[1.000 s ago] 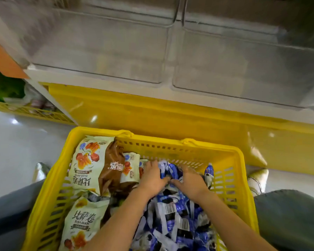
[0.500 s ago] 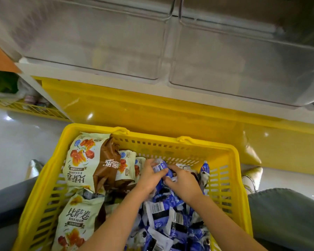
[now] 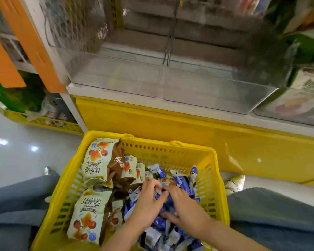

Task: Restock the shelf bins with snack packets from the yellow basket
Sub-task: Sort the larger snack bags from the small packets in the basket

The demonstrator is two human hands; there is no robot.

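A yellow basket (image 3: 172, 150) sits on the floor between my knees. Pale green and brown snack bags (image 3: 96, 161) fill its left side. Several small blue and white packets (image 3: 181, 180) are piled on its right side. My left hand (image 3: 148, 205) and my right hand (image 3: 186, 209) are both down in that pile, fingers curled round a bunch of the blue packets between them. Two clear plastic shelf bins, the left bin (image 3: 116, 78) and the right bin (image 3: 216, 91), stand side by side on the white shelf above.
A yellow base panel (image 3: 170, 122) runs under the shelf. Another clear bin (image 3: 295, 105) at the right holds packets. An orange upright (image 3: 36, 44) and a second yellow basket (image 3: 43, 122) stand to the left. My knees flank the basket on the glossy floor.
My view has tilted up, showing more of the shelf bins. Both hands have drawn back a little toward me in the blue packet pile, still gathering packets.
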